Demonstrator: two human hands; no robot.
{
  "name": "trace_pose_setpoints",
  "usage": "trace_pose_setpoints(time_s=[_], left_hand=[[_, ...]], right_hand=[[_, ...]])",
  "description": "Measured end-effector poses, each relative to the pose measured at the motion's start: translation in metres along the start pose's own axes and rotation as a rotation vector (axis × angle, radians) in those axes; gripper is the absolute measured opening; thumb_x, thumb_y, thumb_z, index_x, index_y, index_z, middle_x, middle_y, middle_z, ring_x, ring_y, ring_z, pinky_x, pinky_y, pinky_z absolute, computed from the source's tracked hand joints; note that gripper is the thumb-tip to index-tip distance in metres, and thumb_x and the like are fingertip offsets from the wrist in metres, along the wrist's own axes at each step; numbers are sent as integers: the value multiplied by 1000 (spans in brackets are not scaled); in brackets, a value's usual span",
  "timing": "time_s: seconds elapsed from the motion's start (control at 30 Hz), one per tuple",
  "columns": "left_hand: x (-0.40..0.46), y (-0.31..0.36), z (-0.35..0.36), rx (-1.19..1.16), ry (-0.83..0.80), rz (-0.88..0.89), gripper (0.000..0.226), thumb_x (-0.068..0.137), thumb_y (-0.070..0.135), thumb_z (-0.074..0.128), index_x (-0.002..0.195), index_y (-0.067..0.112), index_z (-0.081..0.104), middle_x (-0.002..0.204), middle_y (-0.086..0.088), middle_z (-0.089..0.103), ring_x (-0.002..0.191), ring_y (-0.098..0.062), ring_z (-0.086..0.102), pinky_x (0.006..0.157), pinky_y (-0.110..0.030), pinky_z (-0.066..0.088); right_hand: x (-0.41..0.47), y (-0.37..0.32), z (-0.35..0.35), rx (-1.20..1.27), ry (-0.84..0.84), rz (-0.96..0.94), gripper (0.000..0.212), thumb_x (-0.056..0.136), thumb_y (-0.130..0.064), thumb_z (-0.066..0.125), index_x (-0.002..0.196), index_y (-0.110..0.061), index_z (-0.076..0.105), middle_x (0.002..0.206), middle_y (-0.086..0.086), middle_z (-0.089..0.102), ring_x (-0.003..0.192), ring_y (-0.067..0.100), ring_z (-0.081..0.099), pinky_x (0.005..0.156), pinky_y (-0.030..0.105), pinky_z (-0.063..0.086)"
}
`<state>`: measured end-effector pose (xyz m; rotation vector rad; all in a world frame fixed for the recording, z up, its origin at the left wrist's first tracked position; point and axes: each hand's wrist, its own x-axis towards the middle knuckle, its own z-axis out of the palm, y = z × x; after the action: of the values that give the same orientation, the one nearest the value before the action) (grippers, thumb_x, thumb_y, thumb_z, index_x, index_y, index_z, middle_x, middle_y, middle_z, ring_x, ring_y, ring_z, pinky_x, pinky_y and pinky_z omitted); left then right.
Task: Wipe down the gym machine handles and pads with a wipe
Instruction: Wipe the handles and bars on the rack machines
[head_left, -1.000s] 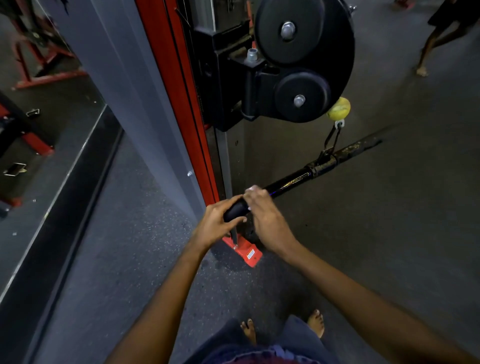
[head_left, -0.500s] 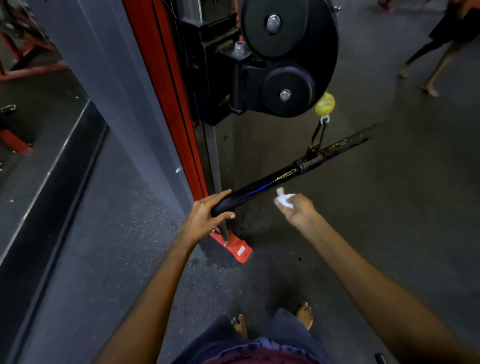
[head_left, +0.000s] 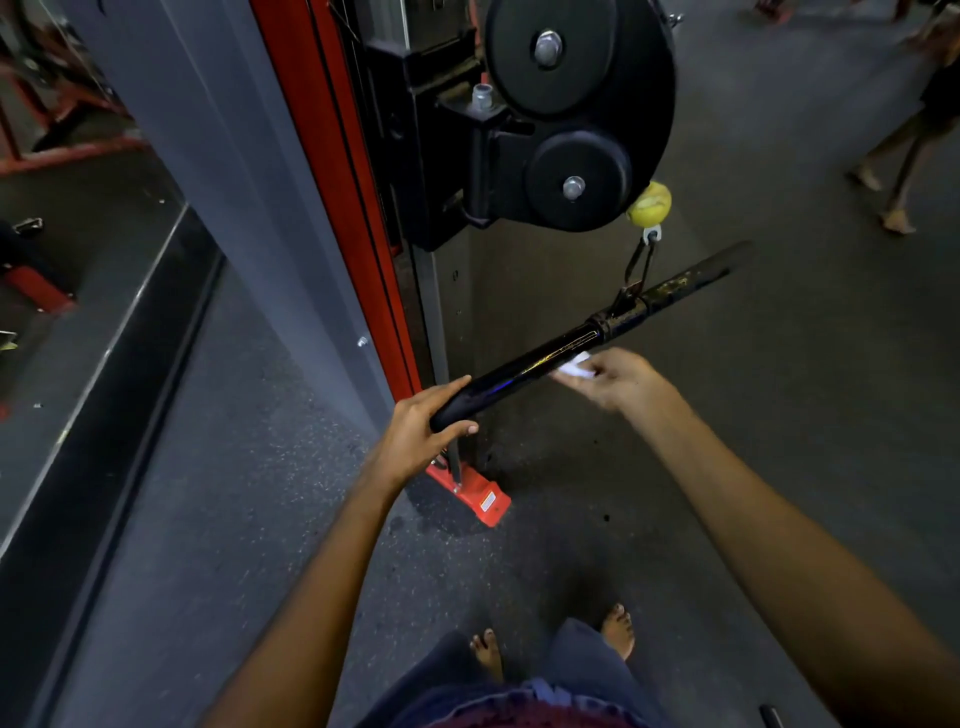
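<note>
Change: a second ago both hands sat together at the bar's near end; half a second ago the right hand was off the bar, below it, with the wipe showing. Now the right hand is up at the bar's middle, the wipe meeting the lower side of the shaft. The left hand has not moved along the bar.
Meaning: my reading is that the near end is done and the wiping is moving outward along the shaft; the far half past the collar is probably not yet wiped.
Left hand (head_left: 415, 434): at 7 o'clock from the bar's middle, fingers over the top and thumb underneath, wrapped round the near end and steadying it.
Bar (head_left: 524, 370): runs from the left hand at 8 o'clock up to 2 o'clock, hanging by a clip (head_left: 640, 265) from a yellow ball (head_left: 649, 203) under the pulley (head_left: 579, 179).
Bar look: black; the near half is glossy with thin gold and blue glints; beyond the collar the far half is duller, with worn, yellowish flecks.
Wipe (head_left: 575, 368): small, white, crumpled, touching the shaft just short of the collar.
Right hand (head_left: 615, 379): at 4 o'clock from the bar's middle, fingertips pinching the wipe; slightly blurred, so finer finger detail is unclear.
Frame: red upright at 11 o'clock of the left hand.
</note>
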<state>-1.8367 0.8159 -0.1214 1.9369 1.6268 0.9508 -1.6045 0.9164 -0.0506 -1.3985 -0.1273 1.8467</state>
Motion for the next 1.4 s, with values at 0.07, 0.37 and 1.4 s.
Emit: trace_pose_setpoints(time_s=[0.07, 0.37, 1.4], left_hand=[[1, 1, 0, 0, -1, -3, 66, 79, 23, 78, 138, 12, 51, 125, -11, 63, 110, -17, 60, 93, -19, 44], [-1, 4, 3, -5, 5, 1, 65, 79, 22, 77, 137, 8, 52, 124, -12, 64, 108, -14, 58, 92, -15, 40], [0, 0, 6, -97, -4, -42, 64, 78, 19, 79, 136, 8, 54, 131, -10, 60, 118, -13, 55, 96, -3, 34]], right_hand=[[11, -22, -10, 79, 58, -118, 31, 94, 11, 19, 77, 3, 44, 111, 17, 43, 114, 26, 48, 112, 39, 29], [8, 46, 17, -113, -108, 41, 37, 87, 19, 16, 94, 3, 49, 109, 21, 51, 120, 33, 50, 94, 47, 41], [-1, 125, 29, -97, -419, 143, 33, 93, 11, 25, 89, 2, 56, 67, 11, 68, 57, 14, 66, 63, 26, 57]])
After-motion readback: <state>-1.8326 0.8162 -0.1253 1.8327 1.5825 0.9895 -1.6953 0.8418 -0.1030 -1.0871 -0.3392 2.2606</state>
